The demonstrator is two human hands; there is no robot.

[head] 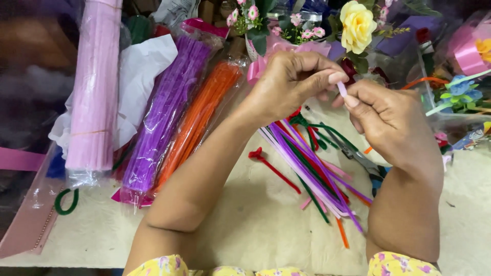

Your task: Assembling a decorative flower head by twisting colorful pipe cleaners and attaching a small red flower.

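Both hands, left (289, 82) and right (383, 117), pinch one pink stem (341, 88) together above loose stems (312, 163); bags hold pink (94, 87), purple (163, 112), orange (202, 115) bundles.

One head-worn camera looks steeply down, close over the table (255, 240) (far edge perhaps cropped), facing forward.

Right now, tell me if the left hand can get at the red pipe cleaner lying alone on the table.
Probably yes. The red pipe cleaner lies bare on the table, just below the left hand, with nothing on top of it. But that hand and the right hand are pinching a small pink piece, which it would have to release first.
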